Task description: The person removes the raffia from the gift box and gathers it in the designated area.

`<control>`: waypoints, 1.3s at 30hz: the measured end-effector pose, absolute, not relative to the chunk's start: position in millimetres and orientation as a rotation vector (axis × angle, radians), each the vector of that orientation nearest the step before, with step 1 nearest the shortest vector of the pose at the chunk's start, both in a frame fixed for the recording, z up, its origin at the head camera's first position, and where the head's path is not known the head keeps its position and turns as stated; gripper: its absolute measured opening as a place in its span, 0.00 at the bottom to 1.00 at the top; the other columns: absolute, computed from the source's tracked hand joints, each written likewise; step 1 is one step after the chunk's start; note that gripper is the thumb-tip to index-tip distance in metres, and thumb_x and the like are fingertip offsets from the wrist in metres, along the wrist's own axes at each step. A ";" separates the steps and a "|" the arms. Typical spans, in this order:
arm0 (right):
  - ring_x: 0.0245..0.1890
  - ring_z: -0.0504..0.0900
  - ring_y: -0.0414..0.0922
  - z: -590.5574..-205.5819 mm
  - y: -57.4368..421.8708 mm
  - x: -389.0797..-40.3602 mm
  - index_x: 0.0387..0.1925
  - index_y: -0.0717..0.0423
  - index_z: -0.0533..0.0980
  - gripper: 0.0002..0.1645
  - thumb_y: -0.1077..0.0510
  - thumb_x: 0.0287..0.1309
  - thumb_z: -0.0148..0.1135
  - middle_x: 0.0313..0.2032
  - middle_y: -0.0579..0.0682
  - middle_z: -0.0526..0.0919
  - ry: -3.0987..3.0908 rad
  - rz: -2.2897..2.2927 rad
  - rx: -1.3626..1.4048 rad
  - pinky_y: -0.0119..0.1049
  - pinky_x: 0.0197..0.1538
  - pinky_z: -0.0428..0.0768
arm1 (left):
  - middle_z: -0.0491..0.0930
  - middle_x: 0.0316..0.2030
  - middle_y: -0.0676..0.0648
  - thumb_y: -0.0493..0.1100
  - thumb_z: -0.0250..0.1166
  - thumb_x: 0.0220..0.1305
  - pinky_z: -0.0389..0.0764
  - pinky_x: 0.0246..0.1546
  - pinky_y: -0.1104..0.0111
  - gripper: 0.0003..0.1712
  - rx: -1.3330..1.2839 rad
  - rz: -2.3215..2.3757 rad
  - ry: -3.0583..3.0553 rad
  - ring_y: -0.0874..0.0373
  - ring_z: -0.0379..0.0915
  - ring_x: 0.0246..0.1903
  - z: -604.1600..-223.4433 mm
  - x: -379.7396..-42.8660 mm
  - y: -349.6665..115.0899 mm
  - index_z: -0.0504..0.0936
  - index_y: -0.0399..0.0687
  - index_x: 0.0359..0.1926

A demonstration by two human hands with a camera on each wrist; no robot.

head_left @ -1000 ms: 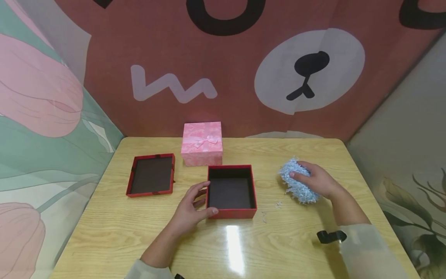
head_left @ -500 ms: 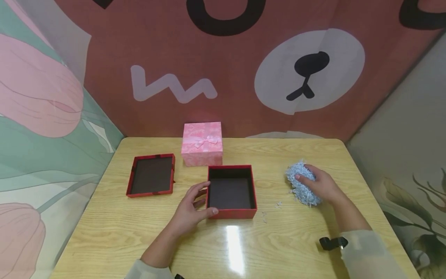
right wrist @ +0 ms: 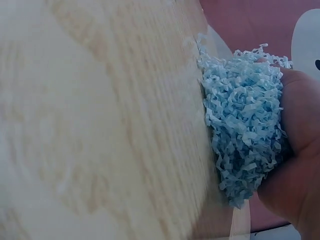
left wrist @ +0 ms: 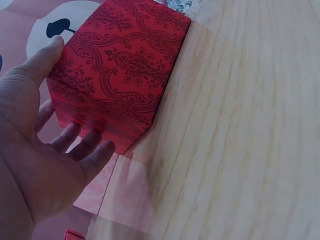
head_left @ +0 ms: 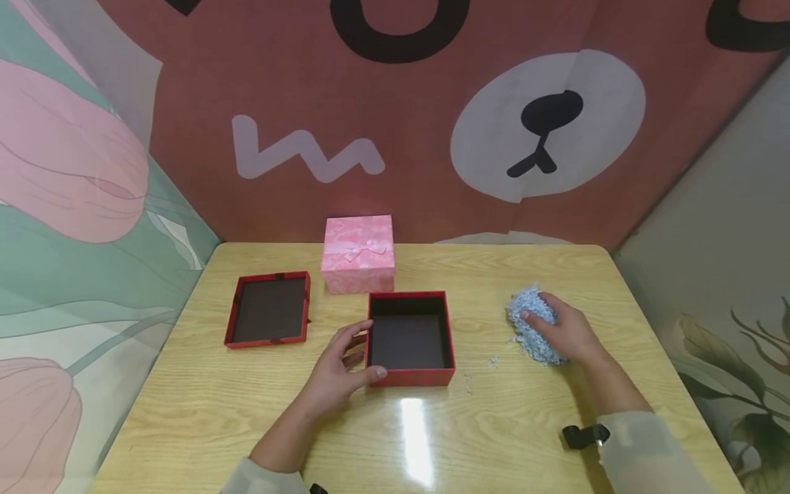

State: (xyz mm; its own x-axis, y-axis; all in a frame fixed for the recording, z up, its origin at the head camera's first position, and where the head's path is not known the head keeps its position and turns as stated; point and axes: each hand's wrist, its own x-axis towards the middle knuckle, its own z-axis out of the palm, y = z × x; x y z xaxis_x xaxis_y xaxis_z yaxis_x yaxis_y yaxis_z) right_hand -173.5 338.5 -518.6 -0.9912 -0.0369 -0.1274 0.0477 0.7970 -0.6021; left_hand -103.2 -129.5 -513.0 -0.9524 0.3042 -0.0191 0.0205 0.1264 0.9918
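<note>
My left hand (head_left: pixel 339 374) holds the near left corner of an open red gift box (head_left: pixel 410 379), thumb at the front rim and fingertips along the left side. In the left wrist view, the red box (left wrist: pixel 125 60) shows a dark red floral pattern. The box's dark interior faces up with nothing in it. To the right, my right hand (head_left: pixel 570 329) grips a clump of light blue shredded paper (head_left: pixel 529 329) from above. The shredded paper (right wrist: pixel 245 120) bunches under the palm close against the table in the right wrist view, its fingers mostly hidden behind it.
A matching red lid (head_left: pixel 271 310) lies upturned at the left of the wooden table (head_left: pixel 481 439). Behind the red box stands a closed pink gift box (head_left: pixel 358 257) with a bow. Loose paper shreds (head_left: pixel 493 361) are scattered between box and clump. A printed wall (head_left: pixel 420 192) borders the table's back.
My right hand and the blue shredded paper have shifted slightly right and toward me, then stayed almost still. The left hand and red box have kept their place.
</note>
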 end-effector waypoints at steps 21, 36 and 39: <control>0.72 0.60 0.74 -515.2 339.2 -166.1 0.78 0.65 0.56 0.51 0.36 0.71 0.61 0.73 0.72 0.62 2.970 -0.963 -0.142 0.73 0.69 0.62 | 0.64 0.73 0.48 0.45 0.81 0.57 0.69 0.71 0.48 0.47 0.328 1.905 2.189 0.44 0.64 0.72 -514.4 -102.3 -131.3 0.68 0.72 0.73; 0.70 0.65 0.70 -507.4 331.9 -157.6 0.78 0.61 0.60 0.47 0.41 0.70 0.65 0.71 0.69 0.67 3.020 -1.110 -0.206 0.72 0.65 0.68 | 0.64 0.72 0.49 0.46 0.81 0.57 0.70 0.71 0.49 0.46 0.319 1.905 2.187 0.45 0.63 0.72 -514.5 -102.3 -130.5 0.68 0.72 0.73; 0.70 0.65 0.70 -504.0 328.9 -155.8 0.77 0.59 0.61 0.46 0.42 0.70 0.66 0.71 0.68 0.67 3.035 -1.130 -0.221 0.73 0.64 0.68 | 0.64 0.72 0.49 0.46 0.81 0.57 0.69 0.71 0.48 0.47 0.319 1.907 2.184 0.44 0.63 0.72 -513.6 -102.0 -130.3 0.68 0.72 0.73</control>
State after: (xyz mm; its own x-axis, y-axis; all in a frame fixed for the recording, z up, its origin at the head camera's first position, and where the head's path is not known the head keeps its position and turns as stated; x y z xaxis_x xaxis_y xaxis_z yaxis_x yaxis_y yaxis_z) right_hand -155.8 328.9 -504.0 -0.9854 -0.0906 0.1444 -0.1630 0.7491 -0.6421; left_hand -102.0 -130.3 -513.6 -0.9511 0.3079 -0.0258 0.0159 0.1323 0.9911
